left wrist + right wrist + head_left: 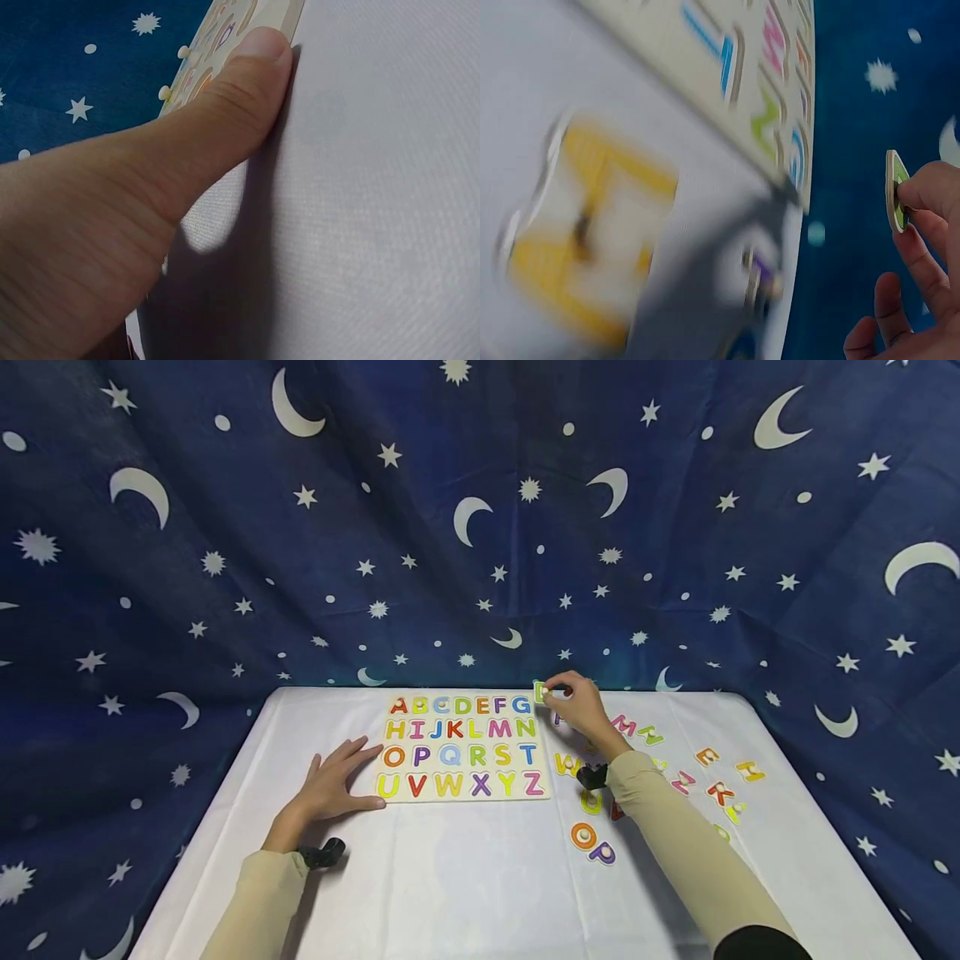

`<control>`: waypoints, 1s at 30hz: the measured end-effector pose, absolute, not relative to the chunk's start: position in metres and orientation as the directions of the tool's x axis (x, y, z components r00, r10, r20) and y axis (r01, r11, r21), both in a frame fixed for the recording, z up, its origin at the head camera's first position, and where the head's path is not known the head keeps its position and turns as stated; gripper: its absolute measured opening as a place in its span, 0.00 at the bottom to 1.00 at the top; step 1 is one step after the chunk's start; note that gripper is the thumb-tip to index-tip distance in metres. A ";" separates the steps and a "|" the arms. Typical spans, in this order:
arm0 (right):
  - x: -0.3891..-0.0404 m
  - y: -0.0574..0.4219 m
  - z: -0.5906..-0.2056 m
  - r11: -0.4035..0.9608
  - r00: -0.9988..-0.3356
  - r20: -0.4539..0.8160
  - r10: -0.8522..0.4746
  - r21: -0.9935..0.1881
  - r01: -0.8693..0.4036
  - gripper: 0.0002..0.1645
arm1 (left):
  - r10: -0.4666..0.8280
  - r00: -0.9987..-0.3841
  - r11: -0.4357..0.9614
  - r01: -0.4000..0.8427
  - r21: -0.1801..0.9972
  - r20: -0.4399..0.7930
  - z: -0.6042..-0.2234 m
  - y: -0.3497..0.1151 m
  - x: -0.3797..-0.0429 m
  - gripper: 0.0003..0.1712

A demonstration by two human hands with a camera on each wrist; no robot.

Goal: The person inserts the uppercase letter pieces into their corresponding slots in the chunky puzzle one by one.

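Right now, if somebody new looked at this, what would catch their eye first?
Probably the dark blue cloth with white moons and stars, filling the background behind the white table. Next might be the colorful alphabet board near the table's far edge, with the left hand at its left side. The right hand pinches a green letter piece by the board's far right corner.

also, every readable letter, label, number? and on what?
"ABCDEFG": puzzle board, top row
"HIJKLMN": second row
"OPQRST": third row
"UVWXYZ": bottom row
"O": loose orange piece
"P": loose purple piece
"W": loose yellow piece
"K": loose red piece
"M": loose pink piece
Held piece, other loose pieces: too small, turned or covered for certainty.
No numbers or brands.
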State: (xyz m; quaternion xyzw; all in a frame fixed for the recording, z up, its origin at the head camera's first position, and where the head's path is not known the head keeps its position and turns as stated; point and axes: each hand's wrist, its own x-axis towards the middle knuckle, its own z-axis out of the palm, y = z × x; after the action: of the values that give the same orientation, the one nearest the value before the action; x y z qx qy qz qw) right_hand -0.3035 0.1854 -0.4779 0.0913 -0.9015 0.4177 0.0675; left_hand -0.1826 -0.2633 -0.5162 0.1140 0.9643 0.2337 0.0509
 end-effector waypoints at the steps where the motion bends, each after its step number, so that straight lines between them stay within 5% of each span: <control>1: -0.305 0.177 -0.479 0.625 -0.973 0.200 -0.116 -0.746 -0.228 0.11 | 0.242 -0.969 0.865 0.194 0.463 -0.046 -0.516 -0.263 -0.182 0.60; 14: -0.322 0.091 -0.491 0.597 -0.966 0.155 -0.206 -0.763 -0.249 0.10 | 0.237 -0.970 0.867 0.190 0.461 -0.046 -0.515 -0.262 -0.182 0.59; 30: -0.331 0.047 -0.519 0.689 -0.978 0.090 -0.188 -0.698 -0.197 0.05 | 0.233 -0.972 0.867 0.192 0.459 -0.035 -0.517 -0.263 -0.181 0.59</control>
State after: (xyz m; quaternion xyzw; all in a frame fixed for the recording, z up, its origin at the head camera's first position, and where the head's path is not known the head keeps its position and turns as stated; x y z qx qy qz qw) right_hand -0.3306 0.0468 -0.5187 0.1047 -0.9188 0.3805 0.0056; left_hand -0.1813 -0.2626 -0.5167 0.1101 0.9652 0.2328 0.0447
